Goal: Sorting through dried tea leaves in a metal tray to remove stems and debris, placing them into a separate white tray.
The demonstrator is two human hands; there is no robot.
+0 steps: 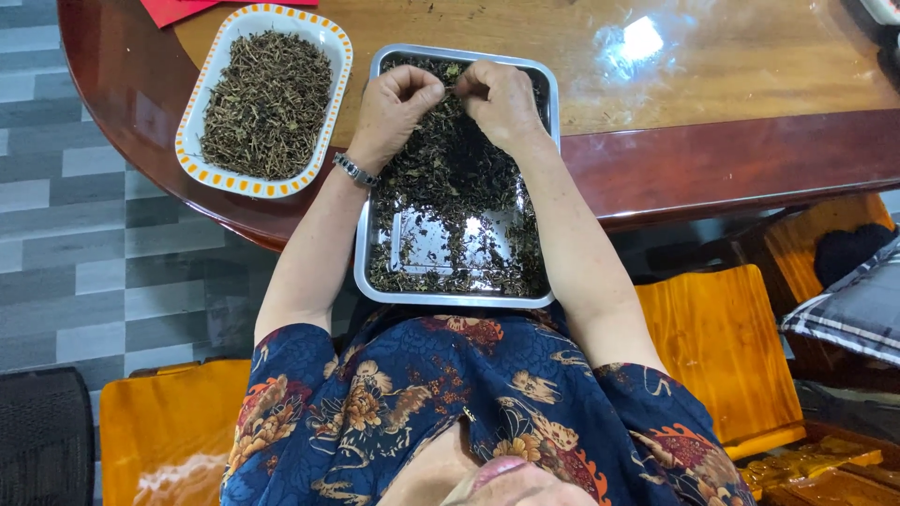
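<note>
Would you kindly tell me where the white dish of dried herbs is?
In the head view, the white dish sits on the wooden table, beside the metal tray, on the left hand side.

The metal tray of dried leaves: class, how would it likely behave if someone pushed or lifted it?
The metal tray overhangs the table edge toward the person's lap, so a push might tip it. It looks thin and probably light. The dried leaves lie loose, so they would likely slide and spill if it tilted.

No pkgs, labels, signs or screens in view.
</note>
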